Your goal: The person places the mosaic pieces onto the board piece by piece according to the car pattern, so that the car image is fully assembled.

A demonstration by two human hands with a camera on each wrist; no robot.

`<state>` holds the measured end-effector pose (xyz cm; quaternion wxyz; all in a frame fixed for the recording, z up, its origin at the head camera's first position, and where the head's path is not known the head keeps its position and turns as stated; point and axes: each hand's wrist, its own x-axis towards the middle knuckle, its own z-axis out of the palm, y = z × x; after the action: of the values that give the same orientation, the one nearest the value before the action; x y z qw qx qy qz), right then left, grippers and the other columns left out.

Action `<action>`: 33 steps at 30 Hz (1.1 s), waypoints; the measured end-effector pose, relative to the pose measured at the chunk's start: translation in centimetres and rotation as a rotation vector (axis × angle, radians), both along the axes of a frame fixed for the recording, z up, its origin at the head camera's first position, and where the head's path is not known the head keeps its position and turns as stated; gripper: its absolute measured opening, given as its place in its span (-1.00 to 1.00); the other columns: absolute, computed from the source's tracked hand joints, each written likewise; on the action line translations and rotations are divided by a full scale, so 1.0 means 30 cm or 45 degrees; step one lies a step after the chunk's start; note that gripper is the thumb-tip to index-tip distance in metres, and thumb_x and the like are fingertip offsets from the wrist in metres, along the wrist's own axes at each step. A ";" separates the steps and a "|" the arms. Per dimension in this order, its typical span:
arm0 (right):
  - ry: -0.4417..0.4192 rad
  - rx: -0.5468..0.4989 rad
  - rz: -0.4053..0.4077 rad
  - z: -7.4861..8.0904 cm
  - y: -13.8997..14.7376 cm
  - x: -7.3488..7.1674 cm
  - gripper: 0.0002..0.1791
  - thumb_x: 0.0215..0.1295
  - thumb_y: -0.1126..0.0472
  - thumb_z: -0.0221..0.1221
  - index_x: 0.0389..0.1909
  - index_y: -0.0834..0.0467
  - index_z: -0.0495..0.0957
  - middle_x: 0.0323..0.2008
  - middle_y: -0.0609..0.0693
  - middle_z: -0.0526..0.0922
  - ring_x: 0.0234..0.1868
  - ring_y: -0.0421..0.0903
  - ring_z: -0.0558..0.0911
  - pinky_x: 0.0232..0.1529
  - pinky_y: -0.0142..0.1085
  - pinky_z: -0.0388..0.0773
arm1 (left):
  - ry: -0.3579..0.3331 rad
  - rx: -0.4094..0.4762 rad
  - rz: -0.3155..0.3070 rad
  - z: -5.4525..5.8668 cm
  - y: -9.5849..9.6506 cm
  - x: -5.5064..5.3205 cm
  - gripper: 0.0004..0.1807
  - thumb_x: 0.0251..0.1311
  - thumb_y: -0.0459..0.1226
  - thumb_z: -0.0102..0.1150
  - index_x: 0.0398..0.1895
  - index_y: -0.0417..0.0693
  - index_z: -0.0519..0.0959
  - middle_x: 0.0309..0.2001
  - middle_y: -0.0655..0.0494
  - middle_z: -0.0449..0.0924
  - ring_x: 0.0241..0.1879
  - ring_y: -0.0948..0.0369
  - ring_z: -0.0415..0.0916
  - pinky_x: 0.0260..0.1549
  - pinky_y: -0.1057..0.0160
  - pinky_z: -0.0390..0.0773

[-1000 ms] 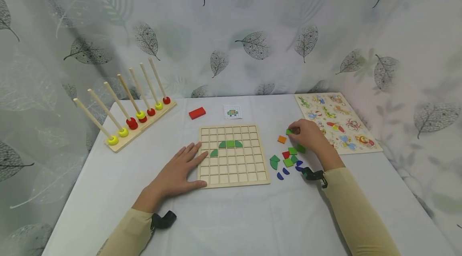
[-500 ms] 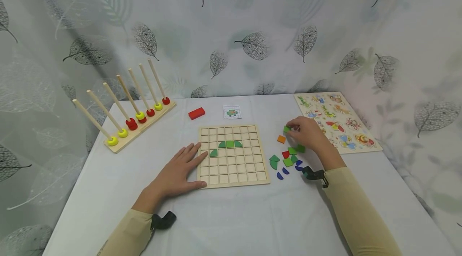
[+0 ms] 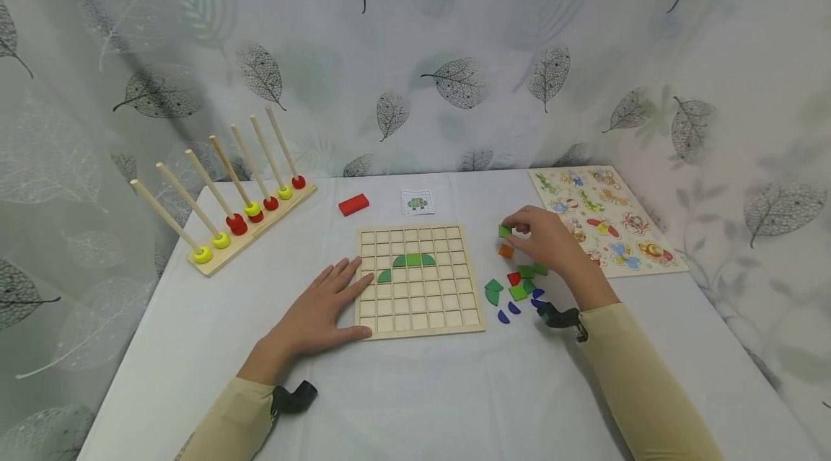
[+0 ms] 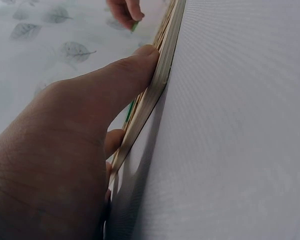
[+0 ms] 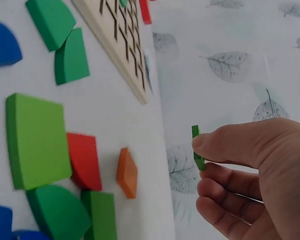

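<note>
A green square tile (image 5: 196, 147) is pinched between the thumb and fingers of my right hand (image 3: 545, 236); in the head view it shows just above an orange tile (image 3: 506, 250). My left hand (image 3: 318, 313) lies with spread fingers on the left edge of a wooden grid board (image 3: 415, 331). In the left wrist view its thumb (image 4: 135, 62) rests along the board's rim. Set in the grid are a green square (image 3: 413, 259) and several dark green quarter-round tiles (image 3: 385, 275). A small card (image 3: 418, 202) with a printed turtle lies behind the board.
Loose green, red and blue tiles (image 3: 518, 292) lie right of the board. A picture board (image 3: 610, 223) with printed animals stands at the back right. At the back left are a peg rack (image 3: 260, 228) with red and yellow rings and a red block (image 3: 353, 204).
My right hand has moved left with the green square tile, from beside the picture board to above the orange tile. My left hand stays on the board.
</note>
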<state>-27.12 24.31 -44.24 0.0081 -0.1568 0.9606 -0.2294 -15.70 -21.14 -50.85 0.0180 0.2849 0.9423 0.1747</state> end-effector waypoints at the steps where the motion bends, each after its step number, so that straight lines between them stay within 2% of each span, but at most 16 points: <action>1: 0.009 -0.003 0.006 0.006 -0.007 0.003 -0.70 0.42 0.22 0.44 0.12 0.17 0.78 0.05 0.11 0.72 0.02 0.11 0.63 0.08 0.05 0.67 | 0.001 0.002 -0.001 0.000 0.000 0.000 0.10 0.26 0.46 0.19 0.75 0.15 0.23 0.76 -0.01 -0.05 0.73 -0.05 -0.17 0.66 -0.10 -0.07; 15: 0.080 -0.032 0.145 0.049 -0.099 0.039 -0.73 0.41 0.24 0.46 0.08 0.16 0.79 0.00 0.06 0.72 -0.02 0.04 0.63 0.00 -0.02 0.67 | 0.013 -0.003 0.001 0.000 0.001 0.002 0.10 0.26 0.47 0.19 0.75 0.15 0.23 0.76 -0.01 -0.04 0.73 -0.06 -0.15 0.66 -0.10 -0.05; 33: 0.106 -0.036 0.221 0.061 -0.196 0.071 -0.73 0.39 0.23 0.47 0.07 0.14 0.79 0.00 0.01 0.72 -0.02 0.01 0.65 0.04 -0.07 0.70 | -0.008 -0.003 0.009 0.000 0.002 0.003 0.10 0.26 0.46 0.20 0.75 0.17 0.21 0.76 0.00 -0.06 0.73 -0.05 -0.18 0.66 -0.09 -0.09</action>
<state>-25.00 18.42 -42.42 -0.0143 -0.2491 0.9395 -0.2347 -15.61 -21.09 -50.86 0.0206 0.2809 0.9435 0.1744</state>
